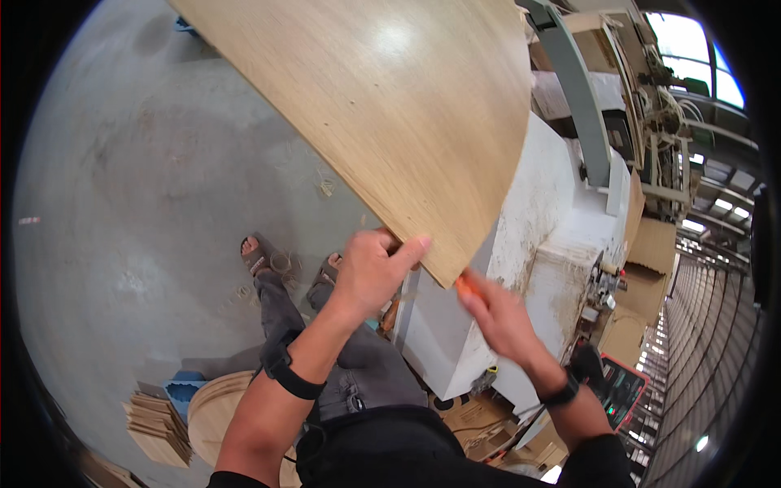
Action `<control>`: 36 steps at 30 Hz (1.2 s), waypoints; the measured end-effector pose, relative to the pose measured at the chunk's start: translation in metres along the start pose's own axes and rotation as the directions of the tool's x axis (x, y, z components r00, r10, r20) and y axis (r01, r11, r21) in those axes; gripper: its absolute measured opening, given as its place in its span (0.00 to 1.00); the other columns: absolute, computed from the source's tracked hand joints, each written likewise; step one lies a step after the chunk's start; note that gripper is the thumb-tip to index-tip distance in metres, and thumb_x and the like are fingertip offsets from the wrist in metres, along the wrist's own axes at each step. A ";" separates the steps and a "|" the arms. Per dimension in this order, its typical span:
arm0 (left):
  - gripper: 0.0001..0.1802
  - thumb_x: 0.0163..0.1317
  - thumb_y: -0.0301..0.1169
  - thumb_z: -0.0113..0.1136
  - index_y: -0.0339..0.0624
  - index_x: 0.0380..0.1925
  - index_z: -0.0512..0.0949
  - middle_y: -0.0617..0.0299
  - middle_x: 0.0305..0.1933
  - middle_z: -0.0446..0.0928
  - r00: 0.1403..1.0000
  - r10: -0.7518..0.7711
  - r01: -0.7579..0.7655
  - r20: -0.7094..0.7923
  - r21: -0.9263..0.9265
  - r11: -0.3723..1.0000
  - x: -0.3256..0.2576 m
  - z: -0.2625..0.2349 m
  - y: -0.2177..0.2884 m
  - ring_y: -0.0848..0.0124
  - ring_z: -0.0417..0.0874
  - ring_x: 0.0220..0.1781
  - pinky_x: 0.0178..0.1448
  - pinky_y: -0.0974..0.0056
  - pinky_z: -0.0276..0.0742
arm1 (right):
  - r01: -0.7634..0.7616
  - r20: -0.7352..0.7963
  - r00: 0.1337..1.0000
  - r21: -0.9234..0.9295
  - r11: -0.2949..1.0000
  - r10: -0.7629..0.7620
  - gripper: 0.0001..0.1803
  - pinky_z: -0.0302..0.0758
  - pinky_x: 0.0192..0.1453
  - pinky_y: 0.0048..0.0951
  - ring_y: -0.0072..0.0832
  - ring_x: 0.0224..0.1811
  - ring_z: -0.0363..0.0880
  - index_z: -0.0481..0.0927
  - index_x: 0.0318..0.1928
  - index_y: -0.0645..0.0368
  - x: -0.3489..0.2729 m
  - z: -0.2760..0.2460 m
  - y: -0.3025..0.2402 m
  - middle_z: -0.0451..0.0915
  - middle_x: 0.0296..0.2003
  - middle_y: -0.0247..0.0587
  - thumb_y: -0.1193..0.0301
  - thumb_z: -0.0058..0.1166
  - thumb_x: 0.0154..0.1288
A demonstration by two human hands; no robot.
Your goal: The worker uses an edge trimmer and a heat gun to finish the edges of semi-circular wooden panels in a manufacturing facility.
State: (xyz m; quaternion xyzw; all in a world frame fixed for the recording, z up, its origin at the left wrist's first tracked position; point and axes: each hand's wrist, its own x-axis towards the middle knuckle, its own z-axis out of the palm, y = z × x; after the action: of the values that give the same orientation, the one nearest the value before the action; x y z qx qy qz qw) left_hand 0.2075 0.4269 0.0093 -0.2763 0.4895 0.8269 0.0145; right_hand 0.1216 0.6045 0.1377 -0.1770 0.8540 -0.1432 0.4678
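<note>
A large light wooden panel reaches from the top of the view down to a narrow corner near my hands. My left hand grips its left edge close to that corner, the thumb lying on the top face and the fingers curled beneath. Right at the corner, my right hand is closed around a small orange tool. Only a bit of orange shows, so its kind cannot be made out. The tool is against or very near the panel's right edge.
A white machine body stands under and right of the panel, with a grey metal arm above it. Cardboard boxes are at the right. Stacked wooden pieces, a round board and thin shavings lie at lower left.
</note>
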 end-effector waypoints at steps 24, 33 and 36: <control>0.16 0.63 0.33 0.66 0.27 0.40 0.81 0.57 0.37 0.84 0.972 -0.059 0.044 -0.226 -0.068 0.997 -0.040 0.053 -0.042 0.73 0.82 0.38 0.46 0.67 0.78 | -0.082 -0.016 0.995 0.446 0.892 0.099 0.27 0.75 0.37 0.23 0.20 0.36 0.77 0.71 0.65 0.56 -0.021 -0.026 0.081 0.79 0.47 0.33 0.58 0.53 0.71; 0.12 0.66 0.32 0.61 0.32 0.39 0.80 0.59 0.33 0.81 0.749 -0.105 0.010 -0.654 -0.147 0.989 -0.140 -0.032 -0.032 0.73 0.80 0.32 0.37 0.67 0.76 | 0.066 -0.076 0.997 0.859 0.508 -0.002 0.28 0.76 0.39 0.26 0.27 0.39 0.79 0.67 0.68 0.58 -0.024 -0.037 0.068 0.77 0.50 0.37 0.58 0.48 0.74; 0.30 0.69 0.51 0.51 0.47 0.65 0.70 0.52 0.71 0.66 0.667 -0.322 0.364 -0.672 -0.084 0.928 -0.186 -0.124 -0.027 0.58 0.62 0.75 0.78 0.48 0.54 | 0.133 -0.113 0.989 0.958 0.252 -0.092 0.30 0.77 0.45 0.31 0.33 0.45 0.79 0.63 0.69 0.57 -0.010 -0.036 0.043 0.75 0.55 0.42 0.56 0.47 0.73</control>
State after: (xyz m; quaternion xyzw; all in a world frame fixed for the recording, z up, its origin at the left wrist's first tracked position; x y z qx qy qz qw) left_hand 0.4282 0.3854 0.0296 -0.6431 0.4237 0.6379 -0.0007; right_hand 0.0890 0.6506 0.1460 0.0857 0.5839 -0.6683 0.4529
